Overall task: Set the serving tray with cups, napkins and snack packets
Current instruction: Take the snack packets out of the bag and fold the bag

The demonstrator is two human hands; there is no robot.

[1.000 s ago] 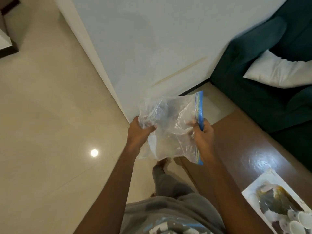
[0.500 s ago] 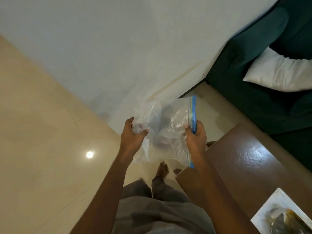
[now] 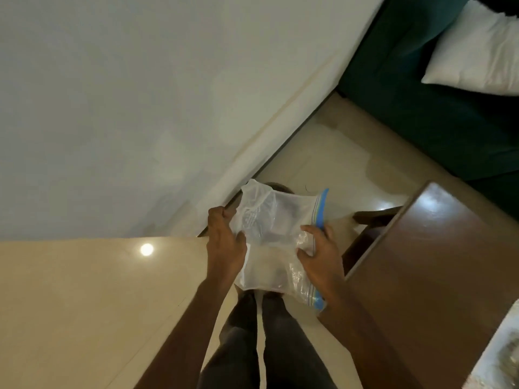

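Observation:
A clear zip-top plastic bag (image 3: 273, 237) with a blue seal strip hangs in front of me above the floor. My left hand (image 3: 224, 245) grips its crumpled left edge. My right hand (image 3: 320, 256) holds its right side near the blue strip. What is inside the bag is too hazy to tell. Only a corner of the white patterned serving tray (image 3: 497, 357) shows at the lower right, on the brown wooden table (image 3: 429, 276). No cups, napkins or snack packets are visible.
A white wall (image 3: 168, 94) fills the upper left, above a beige tiled floor (image 3: 70, 304). A dark green sofa (image 3: 421, 94) with a white cushion (image 3: 477, 51) stands at the upper right. My legs (image 3: 266, 341) are below the bag.
The view has swung right and down, so the tray has nearly left the frame. My right hand has slid from the blue strip onto the bag's side; both hands still hold it.

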